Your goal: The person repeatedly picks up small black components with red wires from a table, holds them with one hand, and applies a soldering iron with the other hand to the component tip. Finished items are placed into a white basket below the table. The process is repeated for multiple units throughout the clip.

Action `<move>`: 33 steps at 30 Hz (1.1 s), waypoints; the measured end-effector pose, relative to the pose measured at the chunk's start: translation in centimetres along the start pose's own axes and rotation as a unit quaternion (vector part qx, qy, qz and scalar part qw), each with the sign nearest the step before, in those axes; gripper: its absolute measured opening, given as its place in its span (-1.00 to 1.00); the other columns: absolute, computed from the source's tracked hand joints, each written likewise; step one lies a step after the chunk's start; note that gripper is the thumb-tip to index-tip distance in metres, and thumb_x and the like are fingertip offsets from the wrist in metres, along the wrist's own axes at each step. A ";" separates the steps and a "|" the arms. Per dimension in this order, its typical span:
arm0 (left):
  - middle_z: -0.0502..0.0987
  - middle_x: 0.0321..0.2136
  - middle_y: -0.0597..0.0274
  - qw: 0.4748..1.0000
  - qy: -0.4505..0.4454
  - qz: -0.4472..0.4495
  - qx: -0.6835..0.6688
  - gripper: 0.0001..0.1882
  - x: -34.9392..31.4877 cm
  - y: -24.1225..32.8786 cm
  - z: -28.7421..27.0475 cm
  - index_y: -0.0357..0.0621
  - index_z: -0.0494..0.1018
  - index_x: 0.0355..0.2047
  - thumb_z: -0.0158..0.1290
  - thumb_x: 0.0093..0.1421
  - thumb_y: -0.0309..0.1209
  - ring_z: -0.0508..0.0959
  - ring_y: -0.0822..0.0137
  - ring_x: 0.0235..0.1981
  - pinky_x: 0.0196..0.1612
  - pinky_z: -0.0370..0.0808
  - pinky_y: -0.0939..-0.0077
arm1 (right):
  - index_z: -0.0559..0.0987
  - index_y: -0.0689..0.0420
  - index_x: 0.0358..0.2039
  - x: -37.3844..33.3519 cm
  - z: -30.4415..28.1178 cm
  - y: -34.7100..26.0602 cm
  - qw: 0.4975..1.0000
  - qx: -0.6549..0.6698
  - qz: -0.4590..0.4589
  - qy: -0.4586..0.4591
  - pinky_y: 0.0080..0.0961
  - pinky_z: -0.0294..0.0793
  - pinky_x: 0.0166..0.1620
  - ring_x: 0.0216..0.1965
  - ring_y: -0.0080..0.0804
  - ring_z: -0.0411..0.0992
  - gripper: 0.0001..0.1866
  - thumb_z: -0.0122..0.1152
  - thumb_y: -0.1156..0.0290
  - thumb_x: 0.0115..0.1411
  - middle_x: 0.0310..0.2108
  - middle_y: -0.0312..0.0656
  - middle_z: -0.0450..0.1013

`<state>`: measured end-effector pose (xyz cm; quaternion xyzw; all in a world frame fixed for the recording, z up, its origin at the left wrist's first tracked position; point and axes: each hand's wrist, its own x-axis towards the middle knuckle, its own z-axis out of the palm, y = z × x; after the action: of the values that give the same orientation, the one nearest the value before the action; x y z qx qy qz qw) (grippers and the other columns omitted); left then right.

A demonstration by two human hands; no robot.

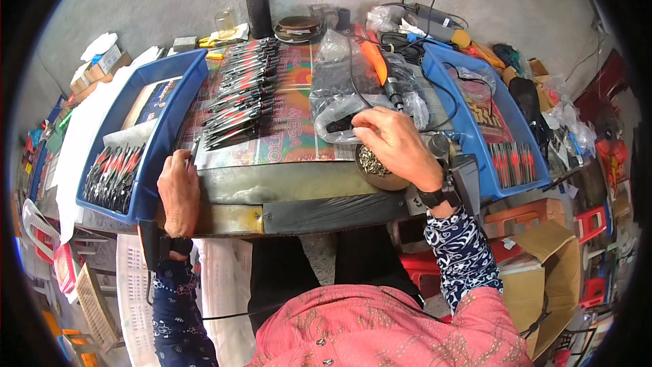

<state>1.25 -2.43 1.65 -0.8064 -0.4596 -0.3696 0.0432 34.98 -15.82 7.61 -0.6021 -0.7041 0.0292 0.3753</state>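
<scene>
A: Go, near to far. What've I got on the hands?

B: Near edge of the worn, metal-edged surface (pixel 292 187): I see the left hand (pixel 178 194), fingers pinched nearly closed on a slim dark stick-like piece (pixel 195 151). Piece sits just beside the left tray, upper end pointing away from the wearer.

A: Right hand (pixel 390 139)?

B: Fingers curled, partly closed, at the mouth of a clear plastic bag (pixel 324 119) with black parts (pixel 339 124) inside. Can't tell from here if it has hold of one. Round brown bowl (pixel 384 182) of small metal bits just below it, partly under the palm.

A: Step?

B: My read: fetching a part from the bag while the left keeps its piece ready. Next move calls for a light fingertip pinch, clear of the loose plastic.

A: Farther out?

B: Long blue plastic trays left (pixel 178 103) and right (pixel 470 143), both with black-and-red slim pieces. A stacked row of black-and-red slim pieces (pixel 241 95) between them. Orange-and-black power driver (pixel 375 64) beyond the right hand. Tall black flask (pixel 257 3) by the wall.
</scene>
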 end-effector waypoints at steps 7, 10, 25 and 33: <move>0.46 -0.45 0.07 0.973 -0.018 -0.011 0.230 -0.92 2.1 -1.1 1.9 -0.15 0.38 -0.38 -0.05 0.07 -0.53 0.53 0.04 -0.40 -0.42 0.48 0.21 | 0.44 0.30 -0.42 3.5 2.1 3.1 0.976 -0.051 -0.204 0.063 -0.19 0.36 -0.27 -0.36 0.04 0.38 -0.82 0.11 0.42 0.08 -0.50 0.04 0.38; 0.47 -0.46 0.10 0.964 -0.020 0.006 0.266 -0.94 2.6 -1.5 2.3 -0.14 0.37 -0.41 -0.05 0.06 -0.52 0.53 0.06 -0.39 -0.43 0.49 0.26 | 0.43 0.30 -0.45 4.9 2.1 3.5 0.981 -0.122 -0.150 -0.033 -0.15 0.36 -0.26 -0.35 0.06 0.38 -0.80 0.10 0.39 0.09 -0.50 0.06 0.38; 0.50 -0.36 0.17 0.996 -0.022 0.046 0.077 -0.82 2.9 1.1 0.9 -0.09 0.48 -0.32 0.09 0.01 -0.48 0.49 0.07 -0.27 -0.25 0.44 0.26 | 0.39 0.34 -0.26 6.5 -0.8 2.2 0.926 -0.374 0.028 -0.043 -0.16 0.36 -0.22 -0.27 0.08 0.36 -0.70 0.12 0.38 0.09 -0.34 0.13 0.37; 0.42 -0.46 0.11 0.993 -0.021 0.118 -0.014 -0.85 4.1 5.0 2.8 -0.14 0.42 -0.42 0.08 -0.06 -0.53 0.44 0.07 -0.32 -0.31 0.43 0.23 | 0.41 0.32 -0.22 6.2 2.8 2.7 0.964 -0.203 -0.149 -0.083 -0.20 0.36 -0.24 -0.31 0.03 0.37 -0.75 0.10 0.48 0.09 -0.38 0.07 0.38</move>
<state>7.94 -1.21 3.60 -0.8629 -0.3570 -0.3516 0.0655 35.64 -8.53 7.34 -0.5494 -0.8056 -0.1210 0.1859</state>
